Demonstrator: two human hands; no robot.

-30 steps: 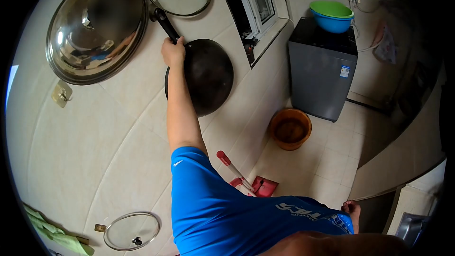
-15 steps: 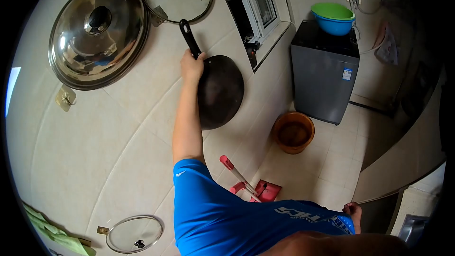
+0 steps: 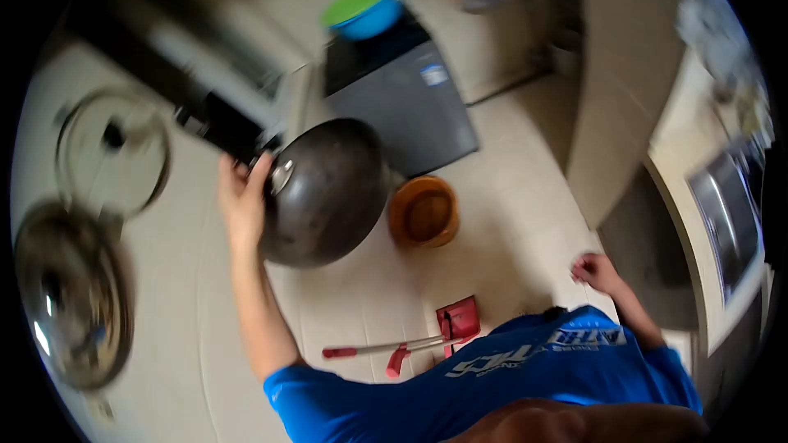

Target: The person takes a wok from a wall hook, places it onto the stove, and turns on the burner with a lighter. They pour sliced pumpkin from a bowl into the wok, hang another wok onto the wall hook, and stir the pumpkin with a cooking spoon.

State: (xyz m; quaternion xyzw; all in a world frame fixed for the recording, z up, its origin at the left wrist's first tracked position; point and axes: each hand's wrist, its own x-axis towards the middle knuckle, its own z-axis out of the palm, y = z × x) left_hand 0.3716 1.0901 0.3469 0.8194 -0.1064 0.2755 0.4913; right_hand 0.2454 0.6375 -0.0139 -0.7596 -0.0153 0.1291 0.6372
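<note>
Head | left hand (image 3: 244,201) clasping one pan (image 3: 330,197) | right hand (image 3: 597,272) curled | two lids (image 3: 78,299)

From afar, I look through one head-worn camera facing forward and down, close above the blue shirt (image 3: 369,404), the left hand (image 3: 244,193) and right hand (image 3: 597,272) nearer than the floor (image 3: 521,205).
</note>
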